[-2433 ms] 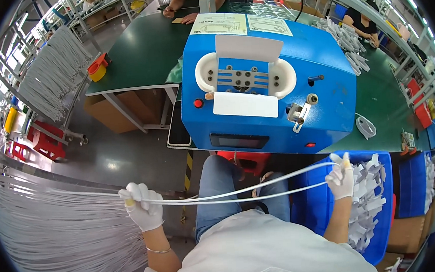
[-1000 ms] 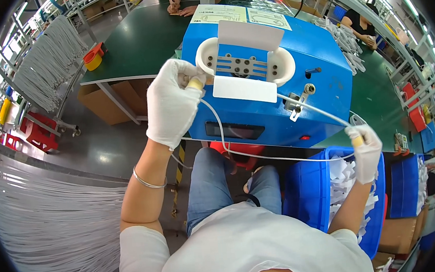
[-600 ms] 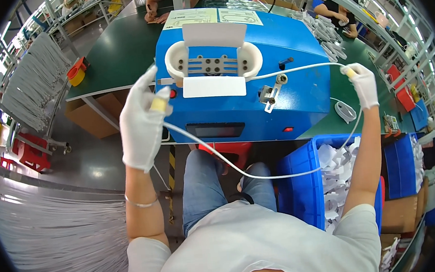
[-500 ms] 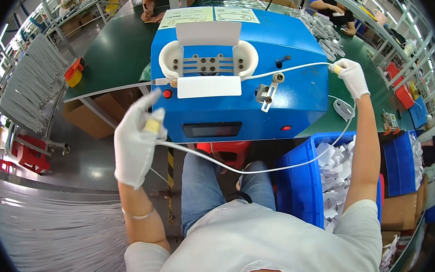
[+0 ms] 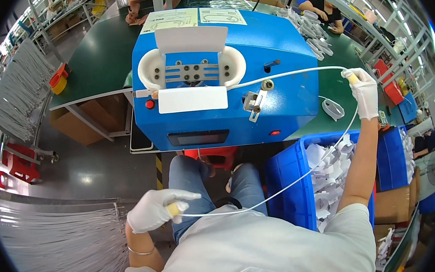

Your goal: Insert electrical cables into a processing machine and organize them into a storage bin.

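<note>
Gripping cable (image 5: pixel 284 74), right hand (image 5: pixel 364 93) past machine (image 5: pixel 236 119) edge, left hand (image 5: pixel 154 211) well clear

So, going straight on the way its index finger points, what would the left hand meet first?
Probably the sagging white cable, with the blue bin beyond it. The person's legs cross that line too, seemingly below the left hand, but depth is unclear.
</note>
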A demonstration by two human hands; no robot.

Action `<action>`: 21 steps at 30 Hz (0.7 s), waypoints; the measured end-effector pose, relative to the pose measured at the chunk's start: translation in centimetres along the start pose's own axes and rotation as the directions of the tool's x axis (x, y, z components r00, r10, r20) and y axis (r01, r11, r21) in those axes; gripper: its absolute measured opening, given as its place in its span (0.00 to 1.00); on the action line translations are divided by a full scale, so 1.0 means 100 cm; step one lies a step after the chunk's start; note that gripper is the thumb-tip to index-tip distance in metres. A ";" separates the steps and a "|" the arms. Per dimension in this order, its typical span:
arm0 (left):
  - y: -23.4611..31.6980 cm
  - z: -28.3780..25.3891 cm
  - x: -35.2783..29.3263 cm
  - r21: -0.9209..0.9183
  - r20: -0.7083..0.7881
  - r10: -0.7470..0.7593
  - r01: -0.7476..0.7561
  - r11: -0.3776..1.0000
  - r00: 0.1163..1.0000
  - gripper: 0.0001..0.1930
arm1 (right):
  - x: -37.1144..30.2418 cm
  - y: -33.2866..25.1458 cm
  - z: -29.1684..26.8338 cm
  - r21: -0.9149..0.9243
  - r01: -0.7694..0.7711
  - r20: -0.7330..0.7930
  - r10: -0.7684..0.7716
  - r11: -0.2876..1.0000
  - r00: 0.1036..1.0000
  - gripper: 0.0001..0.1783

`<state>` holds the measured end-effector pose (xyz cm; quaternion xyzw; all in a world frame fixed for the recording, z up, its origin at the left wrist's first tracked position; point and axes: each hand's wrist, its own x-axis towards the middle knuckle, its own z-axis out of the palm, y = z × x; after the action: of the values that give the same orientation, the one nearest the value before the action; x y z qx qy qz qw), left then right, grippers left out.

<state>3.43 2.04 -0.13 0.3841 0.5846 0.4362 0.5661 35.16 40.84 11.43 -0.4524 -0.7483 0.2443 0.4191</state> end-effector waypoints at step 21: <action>-0.081 0.064 0.081 -0.071 0.185 -0.067 0.082 0.994 0.980 0.19 | -0.068 -0.035 0.016 0.142 -0.094 0.387 0.033 0.985 0.922 0.11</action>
<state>9.64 7.54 -10.28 0.3778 0.5266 0.4001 0.6479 33.73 33.24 10.42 -0.3855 -0.7790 0.3998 0.2910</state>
